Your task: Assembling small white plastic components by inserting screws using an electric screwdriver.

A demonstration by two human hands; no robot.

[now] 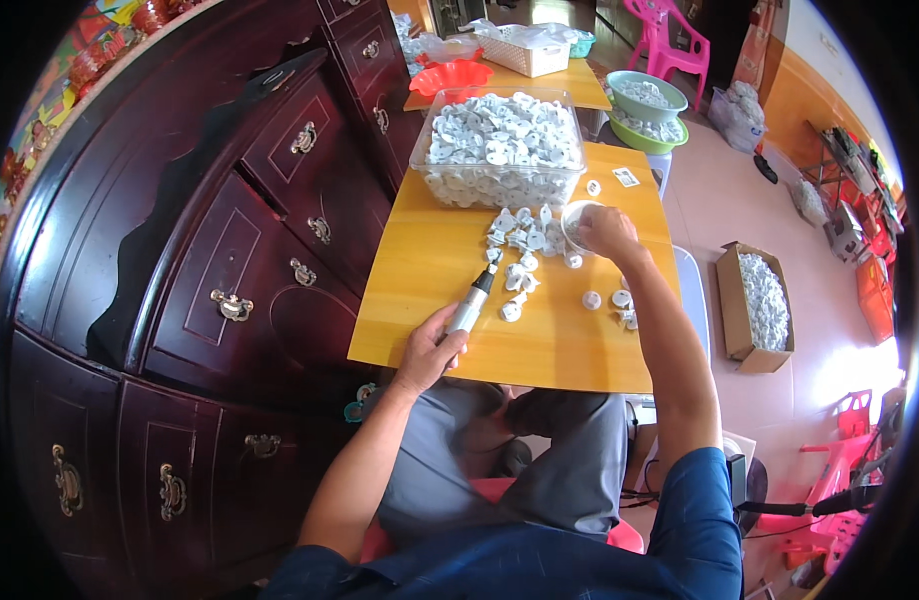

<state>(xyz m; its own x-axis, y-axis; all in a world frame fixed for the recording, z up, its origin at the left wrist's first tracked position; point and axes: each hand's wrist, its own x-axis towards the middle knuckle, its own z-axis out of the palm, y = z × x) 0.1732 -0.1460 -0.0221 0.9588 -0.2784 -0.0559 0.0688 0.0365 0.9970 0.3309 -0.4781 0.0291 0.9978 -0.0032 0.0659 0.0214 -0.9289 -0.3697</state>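
In my left hand point(434, 350) is a silver and black electric screwdriver point(470, 305), fingers wrapped round its body. Its tip points up and away, close to a cluster of small white plastic parts point(520, 235) on the yellow table point(420, 300). My right hand point(610, 233) is at a small white bowl point(572, 213), fingers curled together and dipping over its rim. What those fingers pinch is hidden. A few more white parts point(592, 299) lie nearer me and to the right, below my right forearm.
A clear plastic bin point(450, 185) heaped with white parts stands at the table's far side. Behind it are a red dish point(450, 77) and a white basket point(520, 55). Dark wooden cabinets point(220, 260) flank the left. Green basins point(648, 95) and a cardboard box point(732, 305) stand right.
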